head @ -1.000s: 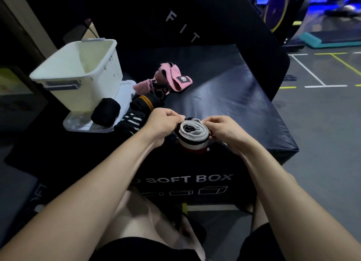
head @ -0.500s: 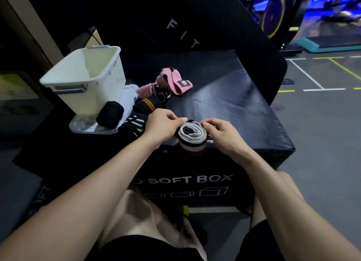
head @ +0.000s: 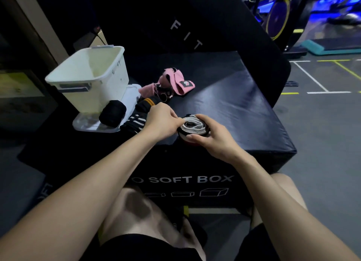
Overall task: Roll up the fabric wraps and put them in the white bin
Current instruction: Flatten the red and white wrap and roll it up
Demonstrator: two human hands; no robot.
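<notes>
A rolled grey-white wrap (head: 192, 126) with black and red bands sits at the front edge of the black soft box. My right hand (head: 213, 135) curls around it from the right, thumb across its near side. My left hand (head: 161, 121) pinches its left edge. The white bin (head: 91, 79) stands at the back left on a clear lid. A rolled black wrap (head: 113, 113) lies on that lid. A black wrap with orange and white stripes (head: 139, 115) lies behind my left hand. Pink wraps (head: 175, 82) lie loose further back.
The black soft box (head: 234, 104) drops off at its front and right edges to a grey gym floor (head: 322, 143). A tall black pad (head: 195, 22) rises behind it. Exercise machines (head: 283, 16) stand far right. My knees are under the box's front.
My right hand has moved from pinching the roll's right edge to wrapping around it. The view has tilted slightly; the roll stays at the box's front edge.
</notes>
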